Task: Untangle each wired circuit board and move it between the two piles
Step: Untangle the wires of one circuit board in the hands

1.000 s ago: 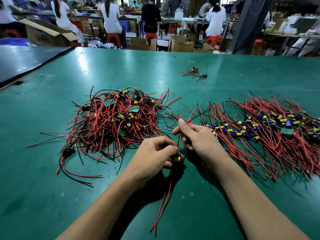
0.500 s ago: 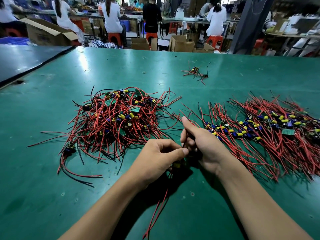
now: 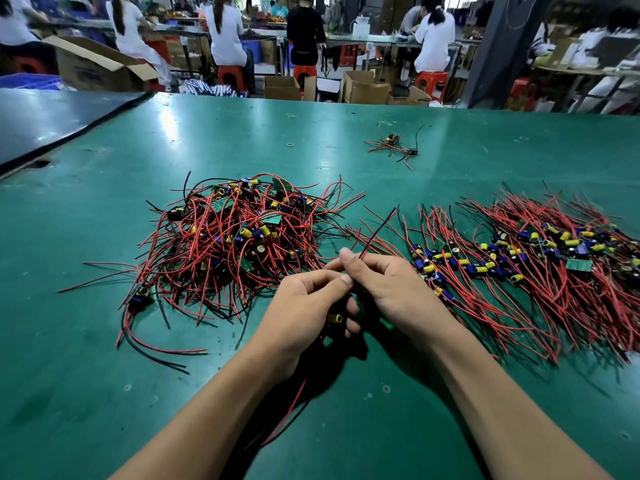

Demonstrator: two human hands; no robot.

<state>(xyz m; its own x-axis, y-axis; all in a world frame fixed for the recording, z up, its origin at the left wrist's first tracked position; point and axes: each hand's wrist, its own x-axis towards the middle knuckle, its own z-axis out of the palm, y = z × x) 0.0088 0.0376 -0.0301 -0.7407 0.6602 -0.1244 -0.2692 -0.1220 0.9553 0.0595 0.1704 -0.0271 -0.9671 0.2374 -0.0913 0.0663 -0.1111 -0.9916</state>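
Note:
A tangled pile [image 3: 239,237] of red and black wired circuit boards lies left of centre on the green table [image 3: 86,393]. A combed-out pile [image 3: 519,265] of the same boards spreads to the right. Between them my left hand [image 3: 304,313] grips one wired circuit board [image 3: 335,318]; only its yellow capacitor shows under the fingers. Red wires hang from that hand toward me. My right hand [image 3: 391,289] pinches that board's upper red and black wires, which stick up and to the right.
A small stray bundle of wired boards [image 3: 393,145] lies far back on the table, with a rubber band [image 3: 290,145] to its left. A dark table [image 3: 41,123] adjoins at the left. People sit at benches beyond the far edge, among cardboard boxes.
Both hands drew closer together. My right hand slid along the upper wires, which now point up to the right. The hanging red wires shifted a little.

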